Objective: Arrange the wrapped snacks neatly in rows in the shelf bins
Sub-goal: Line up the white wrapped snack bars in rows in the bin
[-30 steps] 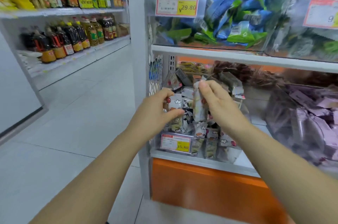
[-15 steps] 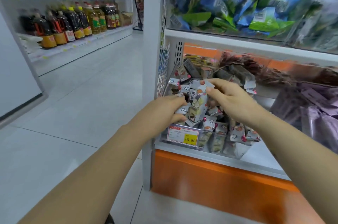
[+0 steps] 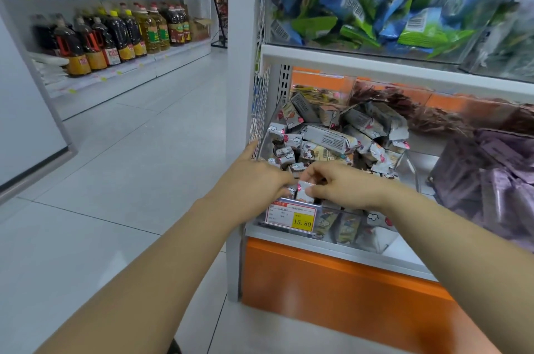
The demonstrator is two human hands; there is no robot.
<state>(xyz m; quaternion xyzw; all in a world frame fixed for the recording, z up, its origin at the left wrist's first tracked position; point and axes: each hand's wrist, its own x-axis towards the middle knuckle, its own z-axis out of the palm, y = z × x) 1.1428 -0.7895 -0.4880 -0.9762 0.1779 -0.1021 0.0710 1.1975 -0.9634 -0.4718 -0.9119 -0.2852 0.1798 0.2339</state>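
head view: my right hand [image 3: 346, 187] pinches a small wrapped snack [image 3: 304, 194] by its end, standing it at the front left corner of the clear bin [image 3: 378, 238], just behind the price tag [image 3: 291, 216]. my left hand [image 3: 254, 180] is curled against the same snack from the other side; i cannot tell whether it grips or only steadies. i judge the job barely begun: a few packs stand upright along the bin's front wall, while the pile [image 3: 326, 138] behind them lies jumbled to the back edge. the bin above holds loose blue and green packs [image 3: 384, 15]; the bin to the right holds purple packs [image 3: 497, 186], also unsorted.
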